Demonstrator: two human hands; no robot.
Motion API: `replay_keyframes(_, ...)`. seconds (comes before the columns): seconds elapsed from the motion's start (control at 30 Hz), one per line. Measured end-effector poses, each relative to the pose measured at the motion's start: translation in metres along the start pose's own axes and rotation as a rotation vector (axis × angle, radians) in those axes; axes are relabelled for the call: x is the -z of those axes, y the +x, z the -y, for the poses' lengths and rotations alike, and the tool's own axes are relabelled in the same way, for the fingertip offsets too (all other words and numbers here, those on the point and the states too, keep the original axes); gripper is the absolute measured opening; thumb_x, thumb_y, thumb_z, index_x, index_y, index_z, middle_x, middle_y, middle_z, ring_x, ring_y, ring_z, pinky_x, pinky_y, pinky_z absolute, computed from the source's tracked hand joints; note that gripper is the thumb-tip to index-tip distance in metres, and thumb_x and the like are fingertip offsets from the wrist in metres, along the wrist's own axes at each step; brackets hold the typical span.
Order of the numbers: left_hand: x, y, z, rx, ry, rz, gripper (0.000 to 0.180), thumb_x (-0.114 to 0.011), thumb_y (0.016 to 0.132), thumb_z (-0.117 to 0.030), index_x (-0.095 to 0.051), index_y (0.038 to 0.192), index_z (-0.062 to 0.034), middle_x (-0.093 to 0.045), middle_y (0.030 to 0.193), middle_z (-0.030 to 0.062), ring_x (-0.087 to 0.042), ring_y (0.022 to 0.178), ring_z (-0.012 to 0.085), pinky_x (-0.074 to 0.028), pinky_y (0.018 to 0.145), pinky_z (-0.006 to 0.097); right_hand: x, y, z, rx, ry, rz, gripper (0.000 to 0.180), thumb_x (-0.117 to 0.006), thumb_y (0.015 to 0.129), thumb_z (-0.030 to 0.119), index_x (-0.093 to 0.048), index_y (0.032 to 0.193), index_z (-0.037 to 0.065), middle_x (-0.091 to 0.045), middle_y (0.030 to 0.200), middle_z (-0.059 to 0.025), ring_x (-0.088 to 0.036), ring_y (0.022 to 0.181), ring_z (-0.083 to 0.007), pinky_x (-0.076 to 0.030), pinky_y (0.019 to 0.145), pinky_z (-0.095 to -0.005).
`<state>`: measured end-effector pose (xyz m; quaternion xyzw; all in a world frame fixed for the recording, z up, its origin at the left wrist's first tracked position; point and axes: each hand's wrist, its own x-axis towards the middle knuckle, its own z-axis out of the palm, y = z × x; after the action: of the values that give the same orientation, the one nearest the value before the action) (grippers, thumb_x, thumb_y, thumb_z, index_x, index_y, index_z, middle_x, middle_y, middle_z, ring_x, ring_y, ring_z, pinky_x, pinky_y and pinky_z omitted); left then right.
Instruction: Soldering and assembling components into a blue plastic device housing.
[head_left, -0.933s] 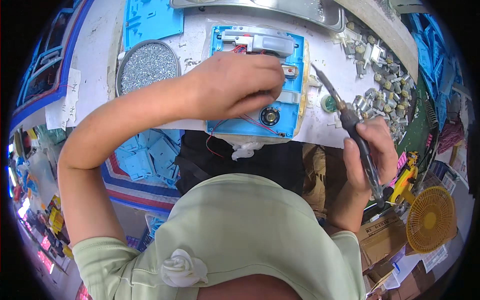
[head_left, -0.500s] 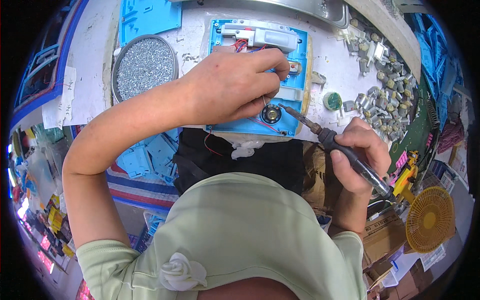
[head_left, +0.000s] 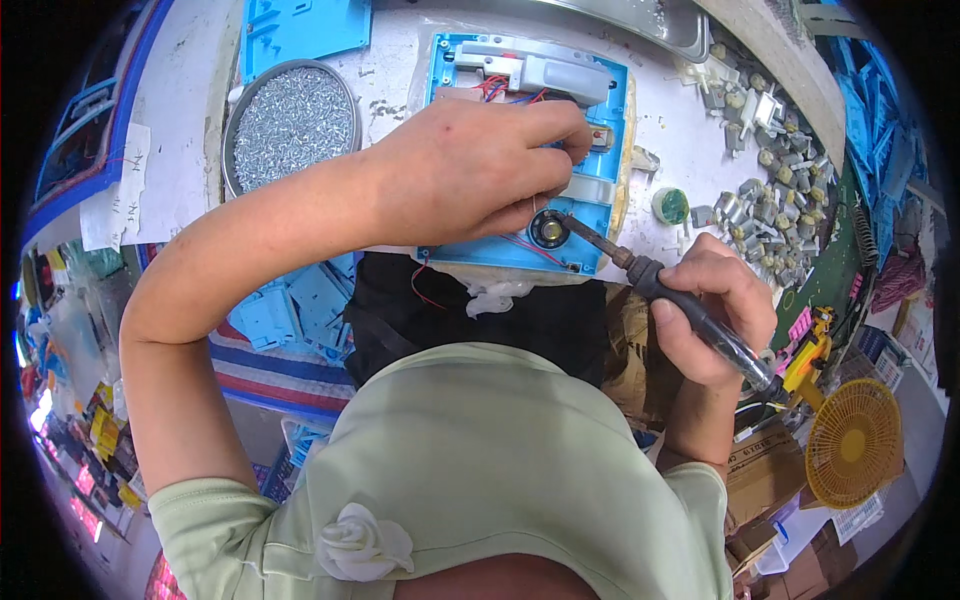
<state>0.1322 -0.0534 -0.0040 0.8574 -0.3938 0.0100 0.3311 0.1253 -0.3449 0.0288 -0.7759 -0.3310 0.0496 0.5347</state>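
A blue plastic housing [head_left: 479, 247] lies on the bench with a small round speaker [head_left: 549, 230] near its front edge. My left hand [head_left: 480, 165] reaches across the housing, fingers pinched just above the speaker. A thin wire shows below its fingertips, though most of the grip is hidden. In my right hand [head_left: 715, 310] is a soldering iron [head_left: 690, 304] with a dark handle. Its tip is at the speaker's upper right rim; whether it touches I cannot tell. Red and blue wires [head_left: 493, 88] run inside the housing beside a grey plastic unit [head_left: 565, 78].
A round tin [head_left: 228, 150] full of small screws stands to the left. Small motors [head_left: 775, 200] are heaped on the right, near a green-topped roll [head_left: 670, 206]. Blue panels [head_left: 305, 27] lie at the far left. A yellow fan [head_left: 852, 445] is at lower right.
The soldering iron's tip has dipped slightly along the speaker's rim. My left hand keeps its pinch over the housing. The whole view has shifted a little.
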Motion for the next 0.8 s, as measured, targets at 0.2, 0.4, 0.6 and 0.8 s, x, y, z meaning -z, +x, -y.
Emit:
replay_keyframes(0.2,0.001,-0.001,0.000,-0.001,-0.008,-0.004,0.022,-0.075,0.077,-0.009,-0.060,0.093,-0.0081,-0.060,0.117,0.0066,-0.066,0.096,0.0282,-0.053,0.078,0.041,0.001,0.000,0.001,0.006,-0.018,0.021,0.025,-0.080,0.070,0.005,-0.069,0.092,-0.001,-0.053,0.062,-0.0030,-0.045,0.051,-0.0134,-0.029,0.048,-0.0278)
replay_keyframes(0.4,0.003,0.000,-0.003,0.031,-0.003,0.039,0.022,-0.075,0.077,-0.009,-0.060,0.093,-0.0085,-0.060,0.118,0.0061,-0.066,0.096,0.0277,-0.053,0.079,0.042,0.006,-0.004,0.001,0.000,0.005,-0.009,0.025,-0.080,0.071,0.005,-0.069,0.092,-0.002,-0.059,0.065,-0.0056,-0.048,0.052,-0.0134,-0.032,0.048,-0.0273)
replay_keyframes(0.6,0.004,0.000,-0.002,0.037,-0.007,0.056,0.023,-0.075,0.077,-0.009,-0.061,0.094,-0.0078,-0.061,0.117,0.0059,-0.066,0.095,0.0274,-0.053,0.079,0.041,0.011,-0.004,0.002,-0.001,0.003,-0.024,0.025,-0.080,0.072,0.004,-0.068,0.093,-0.004,-0.062,0.068,-0.0083,-0.049,0.054,-0.0139,-0.034,0.050,-0.0273)
replay_keyframes(0.8,0.001,-0.001,0.010,-0.023,-0.289,-0.023,0.016,-0.075,0.081,-0.004,-0.069,0.095,-0.0056,-0.067,0.104,0.0081,-0.068,0.092,0.0292,-0.055,0.077,0.040,0.017,-0.009,-0.004,0.013,0.013,-0.081,0.025,-0.079,0.073,0.004,-0.068,0.093,-0.005,-0.063,0.069,-0.0103,-0.051,0.056,-0.0156,-0.036,0.053,-0.0278)
